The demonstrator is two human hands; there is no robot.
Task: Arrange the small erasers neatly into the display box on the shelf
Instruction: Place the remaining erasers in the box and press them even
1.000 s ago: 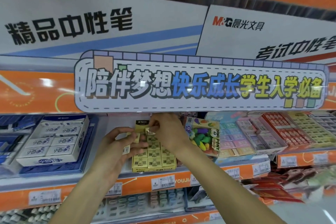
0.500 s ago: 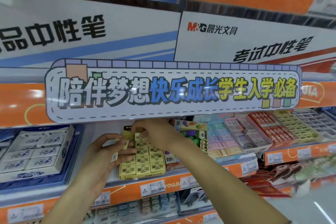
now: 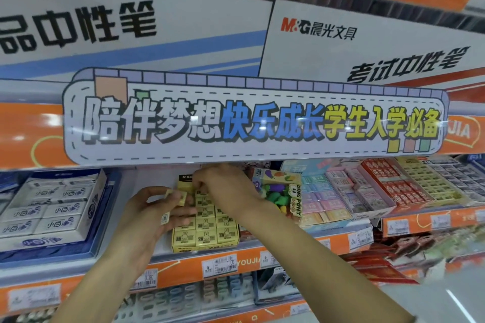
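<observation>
A yellow display box [image 3: 181,247] stands on the shelf, filled with rows of small yellow erasers [image 3: 206,235] printed with a rabbit. My left hand [image 3: 147,215] hovers at the box's left side and holds several loose yellow erasers [image 3: 181,197]; one shows a barcode label. My right hand [image 3: 223,186] reaches over the back rows of the box, fingertips pinched down on an eraser there. Its palm hides the upper part of the box.
A large hanging banner [image 3: 257,123] overhangs the shelf just above my hands. A white-eraser box [image 3: 49,212] sits left, a Ding Pony toy-eraser pack [image 3: 283,191] right, then pastel and red eraser trays [image 3: 378,186]. Price tags line the orange shelf edge [image 3: 220,266].
My right hand has pressed lower into the back rows of the box. My left hand stays beside the box with its erasers. The camera view shifted slightly.
</observation>
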